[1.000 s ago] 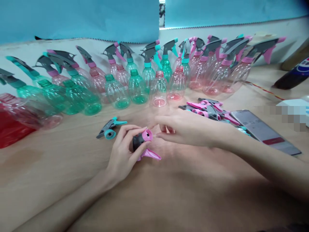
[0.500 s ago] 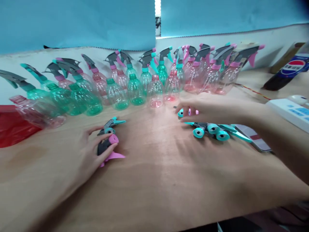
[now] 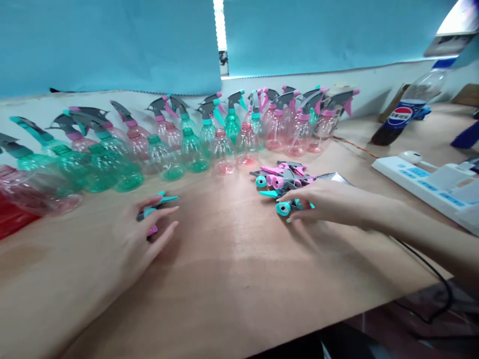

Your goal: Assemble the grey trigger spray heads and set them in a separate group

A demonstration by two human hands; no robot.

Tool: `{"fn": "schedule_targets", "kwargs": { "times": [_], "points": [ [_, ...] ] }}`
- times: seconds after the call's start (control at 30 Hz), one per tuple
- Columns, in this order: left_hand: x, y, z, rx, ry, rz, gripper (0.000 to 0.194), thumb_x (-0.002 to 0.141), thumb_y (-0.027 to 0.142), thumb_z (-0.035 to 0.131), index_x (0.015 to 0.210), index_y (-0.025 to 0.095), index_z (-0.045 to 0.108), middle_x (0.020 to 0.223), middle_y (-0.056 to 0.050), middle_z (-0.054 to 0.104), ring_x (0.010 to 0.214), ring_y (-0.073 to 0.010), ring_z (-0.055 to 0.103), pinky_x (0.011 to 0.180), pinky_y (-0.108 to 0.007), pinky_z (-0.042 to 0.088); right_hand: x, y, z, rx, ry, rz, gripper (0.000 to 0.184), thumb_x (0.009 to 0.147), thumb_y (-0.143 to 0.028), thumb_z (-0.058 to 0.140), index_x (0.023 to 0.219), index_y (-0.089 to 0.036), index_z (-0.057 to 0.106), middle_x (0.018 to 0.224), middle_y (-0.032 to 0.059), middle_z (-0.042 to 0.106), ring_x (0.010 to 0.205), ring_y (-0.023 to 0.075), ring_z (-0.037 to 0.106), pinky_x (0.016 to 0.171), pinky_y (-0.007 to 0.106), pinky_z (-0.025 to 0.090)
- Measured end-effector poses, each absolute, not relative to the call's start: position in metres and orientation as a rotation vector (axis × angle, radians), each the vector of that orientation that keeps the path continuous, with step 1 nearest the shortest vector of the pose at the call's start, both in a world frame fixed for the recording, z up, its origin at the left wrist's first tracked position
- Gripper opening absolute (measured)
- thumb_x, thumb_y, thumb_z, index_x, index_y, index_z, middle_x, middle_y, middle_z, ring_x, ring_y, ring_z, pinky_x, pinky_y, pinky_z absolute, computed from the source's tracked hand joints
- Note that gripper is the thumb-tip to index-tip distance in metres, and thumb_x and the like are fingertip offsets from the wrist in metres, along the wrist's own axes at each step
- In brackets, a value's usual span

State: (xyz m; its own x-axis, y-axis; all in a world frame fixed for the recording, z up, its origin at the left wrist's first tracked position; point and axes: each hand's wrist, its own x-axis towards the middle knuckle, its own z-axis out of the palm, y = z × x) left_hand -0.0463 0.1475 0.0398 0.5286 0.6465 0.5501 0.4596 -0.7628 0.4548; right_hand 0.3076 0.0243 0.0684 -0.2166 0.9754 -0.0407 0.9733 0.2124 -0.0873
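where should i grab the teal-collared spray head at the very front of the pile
Probably around the outside of its teal collar, thumb and finger on opposite edges, coming from the near right. The ring protrudes with its opening facing the viewer; other spray heads lie behind it, and the right hand hides much of its body.

Left hand [image 3: 140,244], right hand [image 3: 322,199] bare; forearms [image 3: 407,222] slim, bare.

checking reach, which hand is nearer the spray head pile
Right: the right hand is at the near side of the spray head pile; the left hand is well left of it.
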Motion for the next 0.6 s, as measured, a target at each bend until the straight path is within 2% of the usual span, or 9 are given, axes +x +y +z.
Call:
{"fn": "schedule_targets", "kwargs": {
  "times": [0.1,0.2,0.3,0.4,0.47,0.6],
  "points": [
    [-0.014,0.132,0.041,2.885,0.921,0.886,0.022,0.084,0.030,0.055,0.105,0.025,0.061,0.118,-0.008,0.048,0.111,-0.0291,0.049,0.094,-0.048,0.043,0.305,0.027,0.058,-1.973,-2.449,0.122,0.040,0.086,-0.045,0.049,0.120,-0.026,0.056,0.083,0.0069,0.067,0.072,0.0211,0.062,0.058,0.027,0.038],
    [0.017,0.114,0.037,2.930,0.778,0.733,0.021,0.088,0.025,0.048,0.106,0.022,0.059,0.119,-0.008,0.046,0.111,-0.0247,0.049,0.094,-0.045,0.044,0.304,0.031,0.054,-2.003,-2.464,0.129,0.042,0.086,-0.044,0.049,0.123,-0.024,0.054,0.080,0.0079,0.068,0.073,0.0234,0.063,0.056,0.028,0.039],
    [0.038,0.103,0.029,2.866,0.658,0.704,0.019,0.089,0.022,0.047,0.102,0.021,0.060,0.113,-0.007,0.049,0.099,-0.0192,0.055,0.085,-0.036,0.049,0.304,0.035,0.057,-2.062,-2.391,0.454,0.040,0.090,-0.036,0.043,0.127,-0.023,0.049,0.062,0.0027,0.065,0.050,0.0167,0.060,0.047,0.024,0.039],
    [0.050,0.099,0.020,2.761,0.602,0.697,0.019,0.089,0.020,0.046,0.102,0.021,0.060,0.103,-0.006,0.053,0.089,-0.0158,0.058,0.077,-0.030,0.051,0.302,0.038,0.059,-2.058,-2.273,0.797,0.041,0.090,-0.029,0.040,0.130,-0.023,0.044,0.057,-0.0013,0.064,0.034,0.0108,0.050,0.037,0.020,0.035],
    [0.054,0.099,0.018,2.662,0.603,0.674,0.019,0.089,0.020,0.045,0.102,0.020,0.059,0.098,-0.004,0.055,0.082,-0.0140,0.059,0.073,-0.028,0.051,0.298,0.040,0.059,-2.026,-2.263,0.791,0.038,0.088,-0.027,0.042,0.125,-0.022,0.049,0.057,-0.0017,0.063,0.033,0.0096,0.048,0.036,0.020,0.034],
    [0.056,0.098,0.020,2.376,0.728,0.617,0.017,0.088,0.022,0.049,0.103,0.021,0.056,0.090,-0.001,0.057,0.072,-0.0115,0.059,0.068,-0.026,0.051,0.280,0.039,0.058,-1.851,-2.333,0.526,0.031,0.086,-0.033,0.053,0.114,-0.021,0.056,0.054,-0.0038,0.058,0.038,0.0083,0.046,0.044,0.020,0.034]
  ]
}}
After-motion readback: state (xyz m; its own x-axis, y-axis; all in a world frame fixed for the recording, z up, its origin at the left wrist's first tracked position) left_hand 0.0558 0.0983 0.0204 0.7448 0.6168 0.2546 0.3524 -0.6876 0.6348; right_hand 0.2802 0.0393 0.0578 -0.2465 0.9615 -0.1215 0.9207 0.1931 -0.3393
